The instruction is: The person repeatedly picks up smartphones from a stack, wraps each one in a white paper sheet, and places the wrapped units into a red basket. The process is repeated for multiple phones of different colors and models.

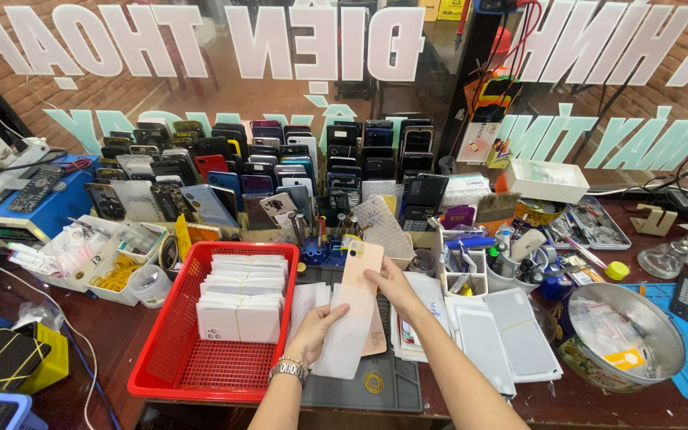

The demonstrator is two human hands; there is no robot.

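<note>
Peach-coloured and rigid, the phone back panel [365, 267] is pinched near its upper half by the right hand [392, 284], fingers closed on its right edge, camera cut-out pointing away from the person. The left hand [317, 329], which wears a metal wristwatch [290, 369], clasps the lower part of a white sleeve [347, 333] that overlaps the panel's lower half; both grips are closed on their items, neither released. Whether the panel is partly inside the sleeve or only lying against it cannot be told from this view. Just left of the left-hand grip stands a red plastic basket [170, 368], holding rows of white sleeved panels [242, 296] stacked on edge; these fill its far half, while the near half shows bare mesh. Judged from that, a good share of sleeved pieces is already filed and room remains for more. Right of the right-hand grip lie flat white sleeves and sheets [491, 338] spread on the bench, apparently unfilled stock, which suggests further pieces are left. Below both grips a grey work mat [364, 391] carries a yellow rubber band [373, 383]. Beyond the grips, past the held panel, a rack of upright phones and covers [264, 171] runs across the bench. Well to the right of the right-hand grip sits a round metal bowl [627, 337] with small packets. The panel in hand is not yet in the basket; the current piece reads as mid-step.
</note>
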